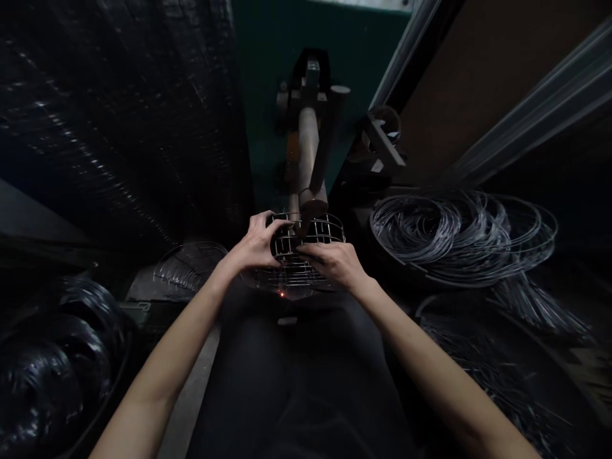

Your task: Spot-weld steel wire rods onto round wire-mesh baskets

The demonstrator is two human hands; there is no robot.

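A round wire basket (329,231) made of metal rings and cross wires sits at the tip of a welding machine's arm (308,140). My left hand (258,242) grips its left side, with the thumb low and the fingers over the upper ring. On the front right, my right hand (337,260) pinches at a ring; whether a separate wire is between those fingertips is too dark to tell. The arm's lower tip (306,223) reaches down inside the basket, between my hands. Below the basket glows a small orange spark (282,294).
Wire rings (415,229) lie heaped in a tub at the right, with short cut wires (482,357) in a dark container nearer me. Shiny coiled rings (43,376) fill the lower left. A round wire grille (189,268) lies left of the basket. Behind stands the green machine body (368,51).
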